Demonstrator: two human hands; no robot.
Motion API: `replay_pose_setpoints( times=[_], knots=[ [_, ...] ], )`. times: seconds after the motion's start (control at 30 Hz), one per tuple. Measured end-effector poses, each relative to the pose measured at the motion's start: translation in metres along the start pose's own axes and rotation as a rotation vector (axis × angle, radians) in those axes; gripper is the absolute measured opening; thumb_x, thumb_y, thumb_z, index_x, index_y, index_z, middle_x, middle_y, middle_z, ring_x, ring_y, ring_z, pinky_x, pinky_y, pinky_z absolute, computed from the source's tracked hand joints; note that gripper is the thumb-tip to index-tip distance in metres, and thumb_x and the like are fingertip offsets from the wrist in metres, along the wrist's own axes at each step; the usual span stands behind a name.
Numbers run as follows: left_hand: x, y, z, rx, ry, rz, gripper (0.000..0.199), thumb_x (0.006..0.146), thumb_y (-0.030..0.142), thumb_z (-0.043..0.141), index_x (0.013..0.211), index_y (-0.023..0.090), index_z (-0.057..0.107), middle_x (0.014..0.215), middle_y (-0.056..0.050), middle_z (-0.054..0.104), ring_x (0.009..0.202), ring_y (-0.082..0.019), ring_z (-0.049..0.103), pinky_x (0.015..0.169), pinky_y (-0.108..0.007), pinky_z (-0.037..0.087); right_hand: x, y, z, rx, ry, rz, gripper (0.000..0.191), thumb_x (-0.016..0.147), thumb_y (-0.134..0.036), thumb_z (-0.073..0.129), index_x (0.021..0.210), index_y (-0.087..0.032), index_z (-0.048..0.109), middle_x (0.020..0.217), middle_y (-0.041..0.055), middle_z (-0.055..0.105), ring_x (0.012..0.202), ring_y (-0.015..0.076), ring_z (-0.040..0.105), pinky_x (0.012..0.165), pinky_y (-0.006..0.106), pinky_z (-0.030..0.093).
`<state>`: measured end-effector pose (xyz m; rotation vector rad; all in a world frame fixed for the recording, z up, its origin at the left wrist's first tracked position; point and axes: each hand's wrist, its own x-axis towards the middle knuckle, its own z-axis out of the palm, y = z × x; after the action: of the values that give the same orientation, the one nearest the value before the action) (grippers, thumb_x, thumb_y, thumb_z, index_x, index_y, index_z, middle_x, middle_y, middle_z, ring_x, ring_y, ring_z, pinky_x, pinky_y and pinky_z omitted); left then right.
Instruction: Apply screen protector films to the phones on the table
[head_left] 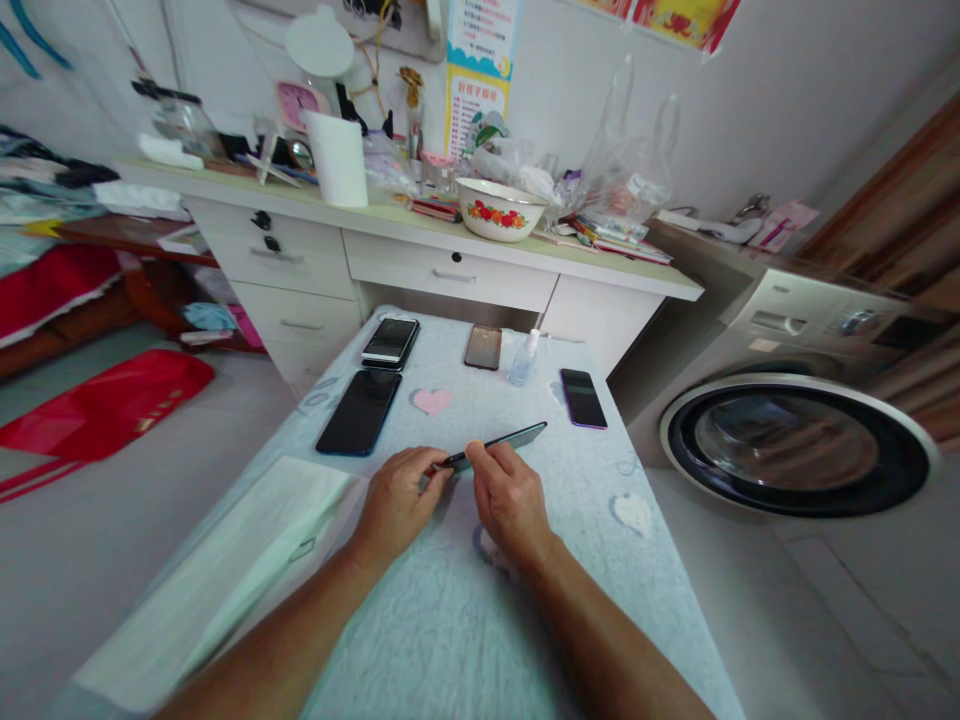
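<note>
A dark smartphone (517, 437) is held tilted on its edge above the table, its far end pointing right. My left hand (401, 500) pinches its near left end between thumb and fingers. Against the phone's near edge, the curled fingers of my right hand (512, 497) are closed on it. Whether something small is also between those fingers is hidden. Left of my hands lies a large black phone (358, 412), with a stack of phones (391, 341) just behind it. A purple-edged phone (583, 398) lies at the right.
A clear spray bottle (524, 358) stands near a brownish phone or case (483, 347) at the table's back. Pale folded sheets with a small metal clip (303, 549) lie front left. Beyond are a white cabinet (289, 280) and a washing machine (795, 400).
</note>
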<state>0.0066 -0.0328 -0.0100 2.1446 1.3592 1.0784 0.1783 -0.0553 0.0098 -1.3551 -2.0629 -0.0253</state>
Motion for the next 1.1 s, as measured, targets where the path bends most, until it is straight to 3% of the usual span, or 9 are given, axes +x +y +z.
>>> replay_pose_setpoints(
  times=[0.6, 1.1],
  knots=[
    [-0.002, -0.001, 0.001, 0.033, 0.023, 0.053, 0.009, 0.086, 0.022, 0.057, 0.090, 0.020, 0.065, 0.084, -0.003, 0.069, 0.077, -0.018, 0.063, 0.075, -0.032, 0.048, 0.000, -0.012, -0.004, -0.036, -0.038, -0.071, 0.026, 0.098, -0.017, 0.040, 0.109, -0.020, 0.063, 0.081, 0.0032, 0.059, 0.074, 0.0148, 0.055, 0.067, 0.023, 0.044],
    [0.000, 0.004, -0.004, 0.028, 0.018, 0.039, 0.011, 0.087, 0.026, 0.057, 0.088, 0.020, 0.066, 0.079, -0.002, 0.068, 0.075, -0.017, 0.062, 0.071, -0.031, 0.047, 0.001, 0.014, -0.009, -0.040, 0.028, 0.023, 0.027, 0.093, -0.012, 0.044, 0.108, -0.021, 0.066, 0.087, 0.0049, 0.062, 0.078, 0.0143, 0.059, 0.071, 0.022, 0.047]
  ],
)
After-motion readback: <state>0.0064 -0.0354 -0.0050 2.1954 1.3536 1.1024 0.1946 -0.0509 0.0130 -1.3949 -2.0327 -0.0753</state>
